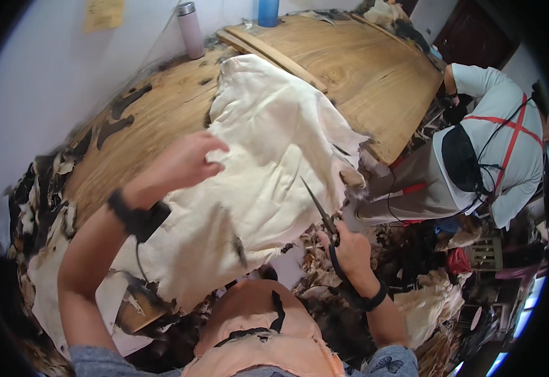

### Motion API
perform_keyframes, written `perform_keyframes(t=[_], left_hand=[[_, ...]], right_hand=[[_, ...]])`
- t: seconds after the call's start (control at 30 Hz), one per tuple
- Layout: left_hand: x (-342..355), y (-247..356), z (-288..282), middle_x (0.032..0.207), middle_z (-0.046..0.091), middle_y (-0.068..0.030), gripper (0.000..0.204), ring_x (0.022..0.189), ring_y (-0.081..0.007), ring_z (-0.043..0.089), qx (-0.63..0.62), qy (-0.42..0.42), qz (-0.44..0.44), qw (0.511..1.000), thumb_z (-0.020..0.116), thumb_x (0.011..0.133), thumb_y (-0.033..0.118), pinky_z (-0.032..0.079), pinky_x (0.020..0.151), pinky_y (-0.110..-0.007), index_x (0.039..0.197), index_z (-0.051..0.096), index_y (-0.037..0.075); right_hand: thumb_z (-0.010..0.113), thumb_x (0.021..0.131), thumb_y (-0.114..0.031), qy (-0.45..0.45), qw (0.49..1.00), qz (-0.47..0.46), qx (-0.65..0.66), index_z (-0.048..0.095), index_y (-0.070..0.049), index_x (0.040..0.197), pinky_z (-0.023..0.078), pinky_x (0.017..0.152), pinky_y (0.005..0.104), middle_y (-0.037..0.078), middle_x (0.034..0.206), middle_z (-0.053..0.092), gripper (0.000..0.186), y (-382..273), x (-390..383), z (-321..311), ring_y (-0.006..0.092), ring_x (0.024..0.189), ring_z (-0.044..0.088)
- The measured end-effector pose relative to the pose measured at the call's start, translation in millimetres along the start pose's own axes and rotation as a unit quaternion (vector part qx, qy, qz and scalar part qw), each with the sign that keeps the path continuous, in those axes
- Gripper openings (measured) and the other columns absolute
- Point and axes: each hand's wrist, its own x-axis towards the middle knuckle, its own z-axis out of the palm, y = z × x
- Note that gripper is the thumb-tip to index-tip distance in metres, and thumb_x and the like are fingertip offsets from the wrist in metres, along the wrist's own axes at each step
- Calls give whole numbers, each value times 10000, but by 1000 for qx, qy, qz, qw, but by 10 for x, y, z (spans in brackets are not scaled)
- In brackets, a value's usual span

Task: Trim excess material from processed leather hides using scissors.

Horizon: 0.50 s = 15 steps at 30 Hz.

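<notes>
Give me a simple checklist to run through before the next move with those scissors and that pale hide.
1. Scissors in hand: ok, the right hand holds them by the handles.
2. Left hand away from the blades: ok, it is over the hide, well apart from them.
3. Left hand steadying the hide: cannot tell, contact is unclear from this angle.
4. Hide lying smooth: not ok, folds and wrinkles show across it.
5. Blades closed: cannot tell, they look like one narrow dark line.
6. Other person clear of the scissors: ok, standing off to the right.
</notes>
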Motion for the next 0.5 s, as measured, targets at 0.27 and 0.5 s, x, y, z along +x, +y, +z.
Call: perform_keyframes(t=[0.27, 0.5], left_hand=[[815, -370, 611, 1392, 281, -256, 880, 1269, -376, 336, 34, 49, -40, 997, 745, 652, 261, 325, 1030, -388, 1372, 284, 55], [1351, -415, 291, 1319, 420, -189, 700, 1200, -319, 426, 17, 18, 28, 999, 734, 683, 279, 359, 992, -358, 1263, 448, 10]], right_hand=[[635, 779, -420, 20, 993, 114, 1, 600, -92, 883, 446, 508, 449, 187, 550, 556, 346, 398, -681, 128, 390, 578, 583], [622, 779, -443, -28, 983, 180, 36, 593, -75, 930, 459, 553, 476, 211, 589, 573, 399, 406, -788, -74, 406, 617, 591]])
